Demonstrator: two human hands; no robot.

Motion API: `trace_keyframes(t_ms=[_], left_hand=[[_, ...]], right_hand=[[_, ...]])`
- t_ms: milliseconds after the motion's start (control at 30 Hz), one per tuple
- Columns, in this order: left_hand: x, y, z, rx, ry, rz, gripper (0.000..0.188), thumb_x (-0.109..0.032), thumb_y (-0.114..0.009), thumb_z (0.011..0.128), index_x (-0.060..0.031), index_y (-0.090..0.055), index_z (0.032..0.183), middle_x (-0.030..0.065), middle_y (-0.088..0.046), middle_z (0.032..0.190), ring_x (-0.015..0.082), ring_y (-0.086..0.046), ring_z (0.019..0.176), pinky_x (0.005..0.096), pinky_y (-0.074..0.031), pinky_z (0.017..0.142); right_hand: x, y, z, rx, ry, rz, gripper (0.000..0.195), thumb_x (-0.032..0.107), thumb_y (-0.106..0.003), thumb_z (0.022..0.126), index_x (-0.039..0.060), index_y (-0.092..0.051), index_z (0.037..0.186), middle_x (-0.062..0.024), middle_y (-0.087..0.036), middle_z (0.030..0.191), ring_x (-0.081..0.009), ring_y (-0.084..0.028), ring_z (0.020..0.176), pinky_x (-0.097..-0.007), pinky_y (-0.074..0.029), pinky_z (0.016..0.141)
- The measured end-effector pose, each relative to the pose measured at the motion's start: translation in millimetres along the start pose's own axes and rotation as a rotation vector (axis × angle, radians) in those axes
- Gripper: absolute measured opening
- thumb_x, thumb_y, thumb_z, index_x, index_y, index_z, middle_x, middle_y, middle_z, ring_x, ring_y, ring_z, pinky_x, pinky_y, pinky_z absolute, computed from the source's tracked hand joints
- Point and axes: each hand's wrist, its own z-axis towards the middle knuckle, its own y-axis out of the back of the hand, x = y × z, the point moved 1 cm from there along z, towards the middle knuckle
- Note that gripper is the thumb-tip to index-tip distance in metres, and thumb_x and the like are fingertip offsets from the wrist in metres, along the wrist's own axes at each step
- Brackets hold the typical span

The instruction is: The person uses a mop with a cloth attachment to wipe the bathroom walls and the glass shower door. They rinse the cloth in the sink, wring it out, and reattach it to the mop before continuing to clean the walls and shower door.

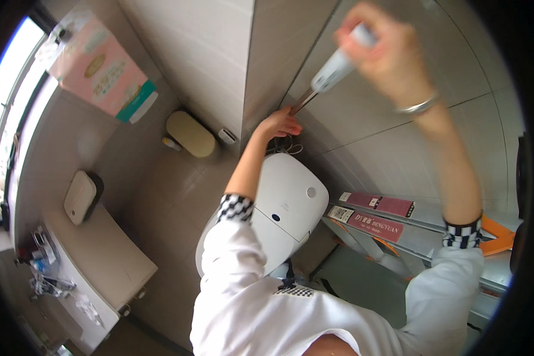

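Note:
My right hand (378, 49), a silver bangle at its wrist, is raised at the upper right and closed around the white handle (333, 71) of a long tool with a thin metal shaft (303, 101). The shaft slants down toward the tiled wall. My left hand (281, 124) reaches out beside the wall, at the shaft's lower end; its fingers look partly spread, and whether they grip the shaft cannot be told. The shaft's tip is hidden by this hand. Just below the left hand, looped cables (293, 147) lie behind a white toilet (289, 191) with a closed lid.
An aluminium ladder (382, 222) with orange parts leans at the right. A cream oval bin (191, 133) stands by the wall corner. At the left are a tissue pack (104, 71), a wall-mounted white box (80, 197) and a vanity cabinet (115, 262) with items on its counter.

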Motion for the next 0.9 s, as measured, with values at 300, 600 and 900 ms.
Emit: trace_keyframes(t_ms=[300, 600, 900], left_hand=[[-19, -61, -39, -0.324, -0.565, -0.463, 0.058, -0.02, -0.057, 0.069, -0.0047, -0.026, 0.115, 0.0069, -0.047, 0.097, 0.013, -0.05, 0.085, 0.0271, -0.041, 0.07], [42, 10, 31, -0.397, -0.38, -0.318, 0.044, -0.03, -0.051, 0.075, -0.0074, -0.036, 0.109, 0.0062, -0.052, 0.093, 0.0151, -0.052, 0.086, 0.0286, -0.041, 0.072], [33, 17, 41, -0.333, -0.106, 0.013, 0.044, -0.044, -0.046, 0.078, -0.0093, -0.044, 0.106, 0.0075, -0.057, 0.093, 0.0176, -0.054, 0.088, 0.0316, -0.041, 0.072]], right_hand=[[24, -42, -22, -0.01, 0.11, 0.007, 0.019, 0.015, -0.062, 0.067, 0.0068, -0.045, 0.07, -0.0067, -0.052, 0.058, -0.0227, -0.053, 0.049, -0.0295, -0.04, 0.043], [-1, -120, -27, 0.54, -0.014, 0.107, 0.019, 0.018, -0.051, 0.072, 0.0016, -0.042, 0.078, -0.0113, -0.055, 0.066, -0.0284, -0.056, 0.058, -0.035, -0.045, 0.051], [-56, -140, -24, 0.664, -0.364, 0.671, 0.03, 0.022, -0.058, 0.067, 0.0021, -0.048, 0.087, -0.0117, -0.056, 0.07, -0.0202, -0.055, 0.051, -0.0295, -0.043, 0.049]])
